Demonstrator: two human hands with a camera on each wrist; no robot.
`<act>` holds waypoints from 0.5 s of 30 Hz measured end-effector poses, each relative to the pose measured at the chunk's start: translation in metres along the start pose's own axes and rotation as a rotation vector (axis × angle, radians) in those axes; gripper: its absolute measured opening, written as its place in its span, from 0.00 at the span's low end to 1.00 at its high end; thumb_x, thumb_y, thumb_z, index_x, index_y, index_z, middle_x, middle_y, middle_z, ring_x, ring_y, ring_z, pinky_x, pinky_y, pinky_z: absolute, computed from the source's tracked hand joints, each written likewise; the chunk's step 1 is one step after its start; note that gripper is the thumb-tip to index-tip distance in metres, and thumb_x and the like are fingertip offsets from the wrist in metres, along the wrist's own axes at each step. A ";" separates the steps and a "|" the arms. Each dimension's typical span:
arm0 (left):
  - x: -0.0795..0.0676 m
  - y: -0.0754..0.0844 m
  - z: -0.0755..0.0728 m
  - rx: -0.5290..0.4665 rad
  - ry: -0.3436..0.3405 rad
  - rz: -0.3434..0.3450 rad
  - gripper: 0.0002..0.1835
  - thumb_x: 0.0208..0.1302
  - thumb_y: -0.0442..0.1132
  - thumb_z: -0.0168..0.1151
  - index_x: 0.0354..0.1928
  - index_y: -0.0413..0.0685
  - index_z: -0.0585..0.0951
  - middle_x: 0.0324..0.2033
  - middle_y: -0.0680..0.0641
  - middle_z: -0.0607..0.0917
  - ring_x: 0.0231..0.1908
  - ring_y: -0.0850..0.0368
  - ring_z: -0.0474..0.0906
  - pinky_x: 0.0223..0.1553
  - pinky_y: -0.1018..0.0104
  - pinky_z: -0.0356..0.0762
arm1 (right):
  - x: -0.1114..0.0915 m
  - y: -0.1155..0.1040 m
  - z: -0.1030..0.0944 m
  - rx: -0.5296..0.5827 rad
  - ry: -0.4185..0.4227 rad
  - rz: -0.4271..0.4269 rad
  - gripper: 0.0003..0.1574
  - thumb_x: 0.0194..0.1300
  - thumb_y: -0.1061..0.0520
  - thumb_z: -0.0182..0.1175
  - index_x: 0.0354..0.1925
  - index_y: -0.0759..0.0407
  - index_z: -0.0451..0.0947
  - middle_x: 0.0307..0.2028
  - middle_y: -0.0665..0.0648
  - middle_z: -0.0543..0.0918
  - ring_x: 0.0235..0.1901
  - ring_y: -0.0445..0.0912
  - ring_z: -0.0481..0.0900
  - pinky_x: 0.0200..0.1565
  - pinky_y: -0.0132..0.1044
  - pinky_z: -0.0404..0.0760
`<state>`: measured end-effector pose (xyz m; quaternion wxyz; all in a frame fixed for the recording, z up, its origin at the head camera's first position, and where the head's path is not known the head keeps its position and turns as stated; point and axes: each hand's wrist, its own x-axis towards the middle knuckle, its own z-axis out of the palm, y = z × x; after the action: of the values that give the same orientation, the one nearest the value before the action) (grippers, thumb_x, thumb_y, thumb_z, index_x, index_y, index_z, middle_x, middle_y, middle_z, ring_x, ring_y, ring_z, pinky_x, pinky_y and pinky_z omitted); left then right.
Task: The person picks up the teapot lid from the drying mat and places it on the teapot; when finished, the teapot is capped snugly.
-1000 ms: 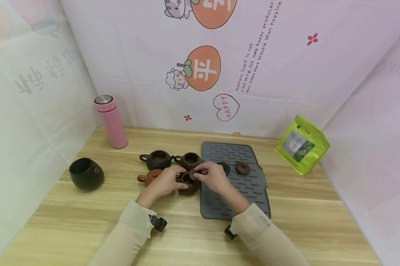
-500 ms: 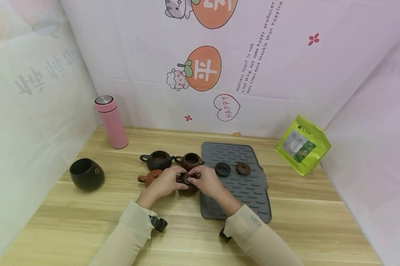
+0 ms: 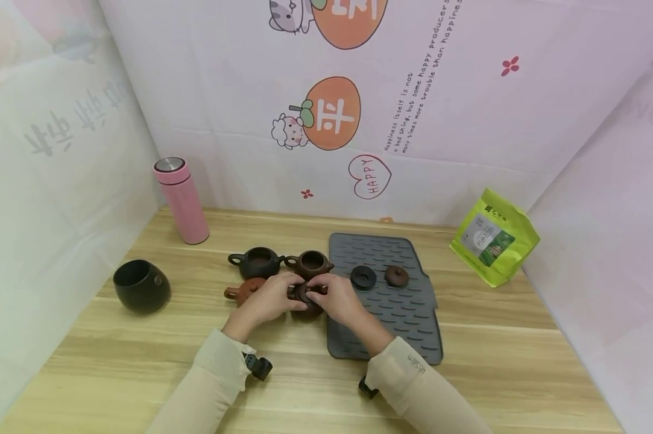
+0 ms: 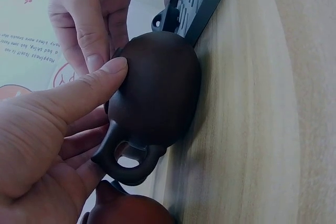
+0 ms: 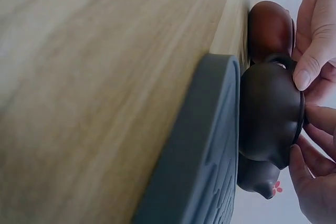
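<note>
A dark brown teapot [image 4: 157, 87] stands on the table, its handle toward the left in the head view. My left hand [image 3: 272, 295] holds it from the left, thumb on its near side by the rim and fingers across the top. From above, my right hand [image 3: 339, 295] pinches the small brown teapot lid [image 3: 303, 292], which lies over the teapot's mouth. Fingers hide part of the lid in every view. Beside my left hand sits a reddish-orange teapot [image 3: 245, 290]. Behind are a black teapot [image 3: 259, 263] and a brown teapot [image 3: 311, 263], both lidless.
Right of the teapots lies a grey ridged mat [image 3: 383, 331], bearing a black lid [image 3: 363, 277] and a brown lid [image 3: 397, 276]. A dark cup [image 3: 141, 286] and pink thermos [image 3: 185, 208] stand at left. A green bag [image 3: 494, 238] leans at back right.
My right hand has moved left and brought the lid from the mouth's right edge onto the teapot. The left hand stays in place. Over the last half second, little has moved.
</note>
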<state>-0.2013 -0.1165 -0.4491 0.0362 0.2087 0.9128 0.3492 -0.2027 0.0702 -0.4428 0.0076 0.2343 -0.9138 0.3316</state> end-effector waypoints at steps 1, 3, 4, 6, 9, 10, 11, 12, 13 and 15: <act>0.000 0.000 0.000 0.000 -0.002 -0.003 0.25 0.56 0.40 0.75 0.54 0.38 0.80 0.52 0.43 0.80 0.54 0.48 0.75 0.53 0.55 0.74 | 0.000 0.000 0.000 0.001 -0.003 -0.001 0.09 0.63 0.58 0.68 0.43 0.56 0.85 0.46 0.55 0.83 0.39 0.48 0.81 0.33 0.34 0.81; 0.000 0.001 0.000 0.002 -0.005 -0.008 0.25 0.55 0.40 0.75 0.54 0.38 0.80 0.52 0.43 0.80 0.54 0.48 0.75 0.53 0.55 0.74 | 0.000 0.000 -0.001 0.002 -0.011 0.001 0.10 0.63 0.58 0.68 0.44 0.56 0.85 0.46 0.55 0.83 0.39 0.48 0.81 0.33 0.34 0.80; 0.000 0.001 0.000 0.004 -0.006 -0.010 0.25 0.55 0.40 0.75 0.54 0.38 0.80 0.52 0.43 0.80 0.54 0.48 0.75 0.52 0.55 0.74 | 0.000 0.000 -0.001 0.002 -0.016 0.005 0.10 0.63 0.58 0.68 0.44 0.56 0.85 0.46 0.55 0.83 0.39 0.48 0.81 0.33 0.34 0.80; 0.000 0.001 0.000 0.008 -0.013 -0.013 0.26 0.56 0.40 0.75 0.54 0.38 0.80 0.53 0.43 0.80 0.55 0.47 0.75 0.53 0.55 0.74 | 0.000 0.000 -0.002 0.005 -0.024 0.015 0.10 0.63 0.57 0.68 0.45 0.55 0.85 0.46 0.55 0.83 0.39 0.48 0.81 0.33 0.34 0.80; 0.000 0.002 0.000 0.009 -0.020 -0.018 0.26 0.56 0.41 0.74 0.55 0.38 0.79 0.53 0.42 0.80 0.55 0.47 0.74 0.53 0.55 0.74 | 0.000 0.000 -0.003 0.021 -0.034 0.028 0.11 0.64 0.57 0.67 0.45 0.55 0.85 0.46 0.54 0.82 0.40 0.48 0.81 0.32 0.33 0.80; 0.000 0.002 0.000 0.009 -0.020 -0.019 0.26 0.56 0.40 0.74 0.55 0.38 0.79 0.53 0.42 0.79 0.55 0.47 0.74 0.52 0.55 0.74 | 0.000 0.000 -0.004 0.028 -0.036 0.030 0.11 0.64 0.57 0.67 0.46 0.55 0.85 0.46 0.54 0.82 0.40 0.48 0.81 0.33 0.33 0.80; -0.001 0.002 0.000 0.010 -0.022 -0.021 0.26 0.56 0.41 0.74 0.55 0.38 0.79 0.54 0.42 0.79 0.55 0.47 0.74 0.53 0.55 0.74 | -0.001 0.000 -0.005 0.037 -0.036 0.031 0.11 0.64 0.57 0.67 0.46 0.55 0.85 0.46 0.55 0.82 0.40 0.48 0.81 0.33 0.33 0.80; -0.001 0.002 0.000 0.011 -0.023 -0.024 0.27 0.56 0.41 0.74 0.56 0.38 0.79 0.54 0.42 0.79 0.55 0.47 0.74 0.53 0.55 0.74 | -0.001 0.001 -0.006 0.043 -0.034 0.035 0.11 0.64 0.57 0.67 0.46 0.55 0.85 0.46 0.55 0.82 0.40 0.48 0.81 0.32 0.33 0.81; -0.001 0.003 -0.001 0.011 -0.025 -0.027 0.27 0.56 0.41 0.74 0.56 0.38 0.79 0.54 0.42 0.79 0.56 0.47 0.74 0.53 0.55 0.74 | -0.001 0.001 -0.007 0.046 -0.031 0.038 0.12 0.64 0.56 0.67 0.46 0.55 0.85 0.46 0.55 0.82 0.39 0.48 0.81 0.32 0.34 0.81; -0.001 0.003 -0.002 0.009 -0.030 -0.039 0.28 0.57 0.42 0.74 0.57 0.38 0.78 0.56 0.42 0.78 0.54 0.47 0.75 0.52 0.55 0.75 | -0.002 0.002 -0.011 0.048 -0.022 0.050 0.12 0.64 0.56 0.67 0.46 0.55 0.84 0.46 0.55 0.82 0.39 0.48 0.81 0.32 0.35 0.80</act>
<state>-0.2001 -0.1161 -0.4458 0.0558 0.1965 0.9176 0.3409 -0.2036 0.0789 -0.4362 -0.0161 0.2153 -0.9111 0.3511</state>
